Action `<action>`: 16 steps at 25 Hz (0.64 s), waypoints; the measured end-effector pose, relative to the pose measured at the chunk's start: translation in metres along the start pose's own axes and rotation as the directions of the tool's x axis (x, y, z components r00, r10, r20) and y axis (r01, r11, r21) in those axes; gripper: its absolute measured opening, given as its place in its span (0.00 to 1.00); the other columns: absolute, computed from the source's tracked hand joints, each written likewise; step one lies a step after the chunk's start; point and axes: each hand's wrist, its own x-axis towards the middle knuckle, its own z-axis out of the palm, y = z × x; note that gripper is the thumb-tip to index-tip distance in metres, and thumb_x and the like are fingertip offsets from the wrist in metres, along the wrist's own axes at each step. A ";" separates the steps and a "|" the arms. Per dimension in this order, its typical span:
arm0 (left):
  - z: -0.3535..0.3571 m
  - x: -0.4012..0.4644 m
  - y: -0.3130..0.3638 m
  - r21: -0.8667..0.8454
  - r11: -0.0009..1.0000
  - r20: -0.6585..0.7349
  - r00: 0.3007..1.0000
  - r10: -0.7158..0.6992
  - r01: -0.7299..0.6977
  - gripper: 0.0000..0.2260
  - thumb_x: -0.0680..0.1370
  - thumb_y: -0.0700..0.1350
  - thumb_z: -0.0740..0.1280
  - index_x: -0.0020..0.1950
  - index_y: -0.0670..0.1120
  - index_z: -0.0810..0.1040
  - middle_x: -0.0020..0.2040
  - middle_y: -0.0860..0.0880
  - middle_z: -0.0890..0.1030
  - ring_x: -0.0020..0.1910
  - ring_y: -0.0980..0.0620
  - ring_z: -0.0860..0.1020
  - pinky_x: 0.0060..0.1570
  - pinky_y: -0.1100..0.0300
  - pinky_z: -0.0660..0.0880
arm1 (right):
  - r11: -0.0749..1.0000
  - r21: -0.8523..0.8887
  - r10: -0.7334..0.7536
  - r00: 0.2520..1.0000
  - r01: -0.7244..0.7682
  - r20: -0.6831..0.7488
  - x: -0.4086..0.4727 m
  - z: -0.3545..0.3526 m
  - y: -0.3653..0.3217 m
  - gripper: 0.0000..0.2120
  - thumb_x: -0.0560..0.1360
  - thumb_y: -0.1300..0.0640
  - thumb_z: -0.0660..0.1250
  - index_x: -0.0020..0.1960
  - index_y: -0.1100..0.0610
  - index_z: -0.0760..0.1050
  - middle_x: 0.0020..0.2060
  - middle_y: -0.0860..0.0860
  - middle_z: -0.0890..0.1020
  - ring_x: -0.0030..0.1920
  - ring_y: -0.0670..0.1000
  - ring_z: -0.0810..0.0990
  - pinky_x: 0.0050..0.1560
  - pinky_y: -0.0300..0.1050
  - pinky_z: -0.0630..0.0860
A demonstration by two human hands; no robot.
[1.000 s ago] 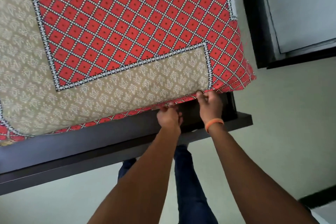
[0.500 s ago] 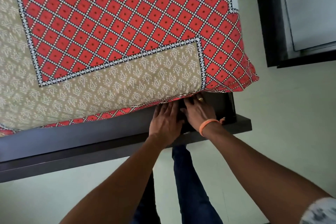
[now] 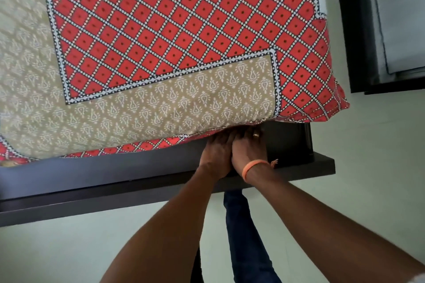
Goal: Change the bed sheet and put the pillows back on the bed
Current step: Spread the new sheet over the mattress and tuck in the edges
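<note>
Where the red-and-beige bed sheet point(image 3: 161, 53) meets the dark bed frame point(image 3: 115, 172), the left hand point(image 3: 217, 156) and right hand point(image 3: 248, 149) press side by side. Their fingertips are hidden under the sheet's edge, so their grasp cannot be told.

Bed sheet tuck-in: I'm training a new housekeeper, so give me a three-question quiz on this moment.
1. True or false: both hands reach under the mattress edge.
2. Which wrist wears the orange band? A) left B) right
3. Fill in: the sheet's centre pattern is red ____ .

Key: 1 true: left hand and right hand have their fingertips hidden under the bed sheet edge, above the dark bed frame. 2 B: orange band. 3 diamonds.
</note>
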 end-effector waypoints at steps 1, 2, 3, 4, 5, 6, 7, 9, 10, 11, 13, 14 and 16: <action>-0.006 -0.009 0.000 -0.032 0.999 0.038 0.999 -0.021 0.022 0.29 0.79 0.49 0.63 0.79 0.47 0.59 0.75 0.43 0.68 0.73 0.42 0.67 0.71 0.51 0.64 | 0.999 -0.015 -0.031 0.999 0.031 -0.015 -0.008 -0.006 -0.004 0.23 0.78 0.59 0.55 0.72 0.63 0.65 0.67 0.66 0.70 0.69 0.67 0.66 0.71 0.62 0.60; -0.013 -0.021 -0.006 -0.067 0.994 0.047 0.996 -0.079 0.082 0.24 0.79 0.47 0.63 0.75 0.48 0.66 0.69 0.42 0.74 0.66 0.40 0.74 0.63 0.49 0.71 | 0.994 -0.031 -0.105 0.994 0.104 -0.019 -0.016 -0.010 -0.009 0.20 0.78 0.60 0.55 0.69 0.62 0.69 0.65 0.64 0.73 0.66 0.65 0.70 0.68 0.60 0.65; -0.020 -0.036 -0.016 -0.074 0.988 0.016 0.991 -0.137 0.137 0.19 0.78 0.45 0.63 0.70 0.48 0.72 0.62 0.42 0.79 0.59 0.39 0.79 0.54 0.49 0.75 | 0.975 -0.041 -0.219 0.975 0.218 -0.025 -0.025 -0.011 -0.018 0.19 0.78 0.61 0.55 0.68 0.62 0.71 0.64 0.63 0.73 0.65 0.64 0.71 0.66 0.58 0.67; -0.025 -0.053 -0.029 -0.075 0.982 -0.067 0.982 -0.179 0.174 0.15 0.77 0.44 0.64 0.63 0.47 0.76 0.56 0.43 0.82 0.52 0.39 0.81 0.47 0.49 0.77 | 0.936 -0.046 -0.350 0.936 0.349 -0.033 -0.033 -0.011 -0.029 0.20 0.79 0.61 0.54 0.68 0.62 0.71 0.66 0.62 0.72 0.66 0.63 0.70 0.66 0.57 0.68; -0.027 -0.074 -0.044 -0.065 0.980 -0.184 0.963 -0.196 0.187 0.12 0.74 0.42 0.65 0.58 0.46 0.78 0.50 0.44 0.83 0.47 0.39 0.81 0.41 0.50 0.77 | 0.879 -0.040 -0.477 0.878 0.475 -0.049 -0.040 -0.010 -0.043 0.21 0.79 0.61 0.51 0.70 0.63 0.69 0.69 0.62 0.69 0.69 0.62 0.67 0.67 0.56 0.67; -0.024 -0.097 -0.061 -0.059 0.978 -0.288 0.935 -0.207 0.199 0.12 0.72 0.41 0.67 0.55 0.44 0.79 0.47 0.44 0.82 0.45 0.38 0.81 0.40 0.50 0.77 | 0.828 -0.040 -0.560 0.826 0.559 -0.063 -0.043 -0.009 -0.058 0.24 0.79 0.61 0.47 0.72 0.63 0.67 0.72 0.61 0.66 0.71 0.62 0.65 0.69 0.56 0.66; -0.019 -0.115 -0.077 -0.051 0.973 -0.371 0.900 -0.227 0.225 0.13 0.72 0.40 0.69 0.56 0.43 0.79 0.48 0.44 0.82 0.46 0.39 0.80 0.42 0.49 0.77 | 0.797 -0.058 -0.603 0.791 0.601 -0.100 -0.043 -0.009 -0.072 0.26 0.78 0.60 0.44 0.73 0.63 0.66 0.72 0.60 0.65 0.71 0.62 0.65 0.69 0.56 0.66; -0.016 -0.133 -0.102 -0.023 0.938 -0.330 0.883 -0.334 0.346 0.20 0.74 0.43 0.68 0.65 0.43 0.75 0.58 0.43 0.78 0.55 0.39 0.77 0.51 0.47 0.75 | 0.783 -0.096 -0.622 0.766 0.615 -0.163 -0.033 -0.011 -0.095 0.26 0.76 0.61 0.47 0.74 0.61 0.63 0.70 0.58 0.68 0.67 0.61 0.70 0.67 0.56 0.67; -0.017 -0.132 -0.114 -0.031 0.925 -0.278 0.885 -0.372 0.379 0.21 0.76 0.46 0.67 0.68 0.43 0.73 0.63 0.43 0.76 0.59 0.40 0.75 0.57 0.47 0.73 | 0.794 -0.090 -0.608 0.779 0.601 -0.154 -0.027 -0.012 -0.104 0.27 0.76 0.62 0.51 0.75 0.60 0.61 0.70 0.58 0.68 0.65 0.61 0.71 0.66 0.55 0.67; -0.017 -0.128 -0.126 -0.026 0.924 -0.239 0.895 -0.376 0.381 0.22 0.78 0.50 0.64 0.70 0.44 0.71 0.65 0.44 0.75 0.63 0.41 0.73 0.61 0.47 0.71 | 0.812 -0.075 -0.584 0.800 0.579 -0.139 -0.022 -0.011 -0.110 0.28 0.76 0.62 0.54 0.76 0.59 0.59 0.69 0.57 0.69 0.64 0.61 0.72 0.65 0.55 0.68; -0.017 -0.116 -0.147 0.091 0.940 -0.224 0.926 -0.303 0.330 0.23 0.80 0.58 0.58 0.71 0.49 0.71 0.67 0.46 0.75 0.66 0.43 0.72 0.65 0.50 0.67 | 0.861 -0.052 -0.508 0.848 0.507 -0.149 -0.014 -0.007 -0.123 0.26 0.75 0.63 0.59 0.73 0.60 0.64 0.64 0.58 0.74 0.61 0.61 0.76 0.60 0.54 0.72; -0.016 -0.114 -0.154 0.121 0.943 -0.225 0.934 -0.277 0.309 0.23 0.80 0.60 0.56 0.71 0.51 0.72 0.67 0.47 0.76 0.66 0.44 0.73 0.66 0.50 0.67 | 0.885 -0.041 -0.465 0.872 0.464 -0.153 -0.012 -0.004 -0.128 0.24 0.75 0.62 0.60 0.71 0.60 0.67 0.61 0.58 0.76 0.58 0.61 0.77 0.57 0.54 0.75; -0.012 -0.112 -0.162 0.077 0.953 -0.243 0.932 -0.267 0.293 0.24 0.79 0.61 0.55 0.69 0.51 0.73 0.66 0.47 0.76 0.66 0.44 0.74 0.67 0.49 0.67 | 0.910 -0.027 -0.412 0.901 0.413 -0.135 -0.009 0.004 -0.137 0.23 0.76 0.59 0.61 0.71 0.61 0.67 0.61 0.59 0.76 0.60 0.62 0.76 0.58 0.56 0.74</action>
